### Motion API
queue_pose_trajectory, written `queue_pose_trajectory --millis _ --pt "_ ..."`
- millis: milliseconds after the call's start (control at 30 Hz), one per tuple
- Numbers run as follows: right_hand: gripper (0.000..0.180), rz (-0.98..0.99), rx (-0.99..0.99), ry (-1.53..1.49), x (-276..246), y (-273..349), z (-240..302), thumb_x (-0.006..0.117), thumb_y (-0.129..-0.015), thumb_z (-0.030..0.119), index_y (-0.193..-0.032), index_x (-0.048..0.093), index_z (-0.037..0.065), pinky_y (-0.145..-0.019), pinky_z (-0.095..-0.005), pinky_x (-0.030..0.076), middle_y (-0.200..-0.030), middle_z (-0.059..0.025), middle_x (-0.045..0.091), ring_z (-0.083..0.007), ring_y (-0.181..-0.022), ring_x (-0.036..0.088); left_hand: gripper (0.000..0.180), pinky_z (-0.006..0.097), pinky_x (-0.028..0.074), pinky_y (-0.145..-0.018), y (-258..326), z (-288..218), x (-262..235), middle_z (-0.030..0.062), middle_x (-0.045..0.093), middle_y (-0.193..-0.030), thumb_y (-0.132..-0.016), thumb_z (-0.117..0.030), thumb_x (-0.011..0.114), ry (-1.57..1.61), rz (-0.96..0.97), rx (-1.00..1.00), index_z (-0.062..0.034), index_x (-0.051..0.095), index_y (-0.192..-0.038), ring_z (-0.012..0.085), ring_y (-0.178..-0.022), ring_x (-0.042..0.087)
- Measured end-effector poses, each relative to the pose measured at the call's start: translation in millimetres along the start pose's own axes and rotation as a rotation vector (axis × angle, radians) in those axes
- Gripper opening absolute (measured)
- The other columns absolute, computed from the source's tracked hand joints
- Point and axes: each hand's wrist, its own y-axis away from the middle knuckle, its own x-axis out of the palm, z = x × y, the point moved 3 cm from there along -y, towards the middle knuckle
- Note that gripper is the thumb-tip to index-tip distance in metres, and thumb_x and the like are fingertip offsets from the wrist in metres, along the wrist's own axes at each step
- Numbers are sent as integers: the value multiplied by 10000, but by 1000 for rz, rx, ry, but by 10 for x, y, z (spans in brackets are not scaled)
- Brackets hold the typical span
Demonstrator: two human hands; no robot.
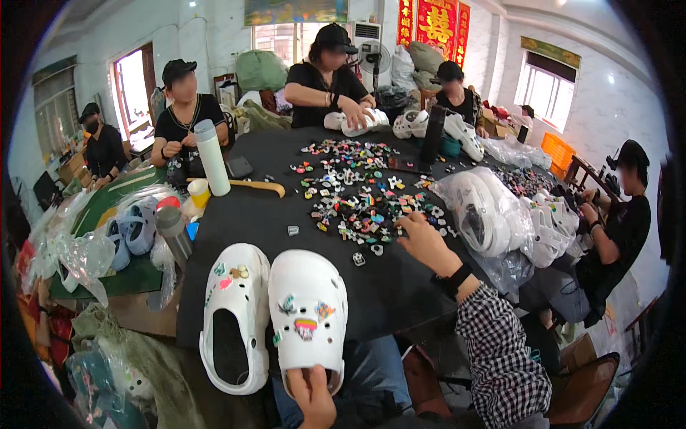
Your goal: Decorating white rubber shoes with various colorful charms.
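My left hand [314, 400] reaches into the foot opening of a white clog [309, 300] and grips it. That clog stands toe away from me at the near table edge, with several colourful shoe charms in its holes. Left of it, close alongside, lies a second white clog [236, 286], also carrying charms. Farther right, my right hand [427, 244] is over the near right side of a spread pile of small shoe charms [357, 186]. Its fingers look parted, and nothing shows between them. Two loose charms [359, 259] lie nearer me.
Bagged white clogs [479, 211] lie at the right. A pale bottle [212, 157], a wooden-looking handle [257, 187], a yellow cup [199, 193] and a metal flask [174, 232] are at the left. Across the table, a person [329, 82] handles white clogs; other people sit around.
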Motion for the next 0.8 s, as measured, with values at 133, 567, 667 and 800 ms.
queue_pose_trajectory --millis 133,567,667,800 --pt "256 -9 -214 -166 115 -12 363 624 -826 127 -1079 613 87 -769 -417 513 -1102 -114 542 -337 -911 610 508 388 308 -1043 164 197 77 243 339 -1427 -954 -92 472 -162 6 177 93 294 -1393 352 -1277 379" --pt "200 235 -242 -263 289 163 655 632 -822 114 -1007 608 40 -730 -386 508 -888 -126 631 -301 -825 633 523 376 266 -1077 245 379 77 241 273 -1462 -949 -54 468 -113 23 170 119 254 -1394 348 -1319 328" --pt "181 319 -153 -484 133 312 773 629 -828 97 -987 599 15 -696 -349 516 -834 -146 658 -275 -778 657 518 367 270 -1072 180 384 19 242 289 -1452 -946 -45 477 -121 61 240 120 263 -1388 342 -1314 335" --pt "194 238 -84 -755 -115 606 920 646 -828 74 -991 583 -10 -669 -328 519 -812 -142 662 -238 -746 671 450 367 335 -1017 38 367 86 232 406 -1372 -946 -73 493 -101 -6 289 102 366 -1341 324 -1241 416"
